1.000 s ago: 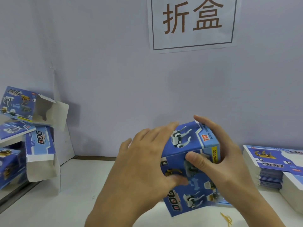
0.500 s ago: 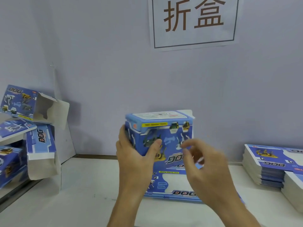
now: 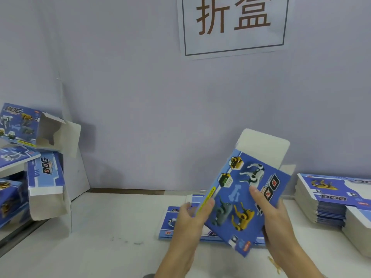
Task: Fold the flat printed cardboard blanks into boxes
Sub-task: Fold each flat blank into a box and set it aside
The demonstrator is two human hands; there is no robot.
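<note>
a blue printed box [image 3: 241, 199] is held tilted above the white table [image 3: 100, 227], its picture face turned toward the camera and its plain white flap [image 3: 263, 147] sticking up at the far end, toward the wall. the right hand [image 3: 277, 221] grips the box along its right edge: the thumb [image 3: 259, 199] lies flat across the printed face beside the "dog" lettering, while the other fingers wrap behind the box and are hidden by it. the left hand [image 3: 190, 217] holds the box's left edge near the yellow strip, the thumb curled onto the front face and the fingers bent round behind; how firmly they press cannot be told, since that hand is blurred. under the box, flat on the table, lies a flat blank [image 3: 176, 223], partly covered by both hands. to the right of the box a stack of blanks [image 3: 329, 199] sits on the table, well apart from the fingers. far to the left of the box, folded boxes [image 3: 34, 149] are piled against the wall, open ends showing. above the box, a paper sign [image 3: 234, 25] with two large brown characters hangs on the wall.
</note>
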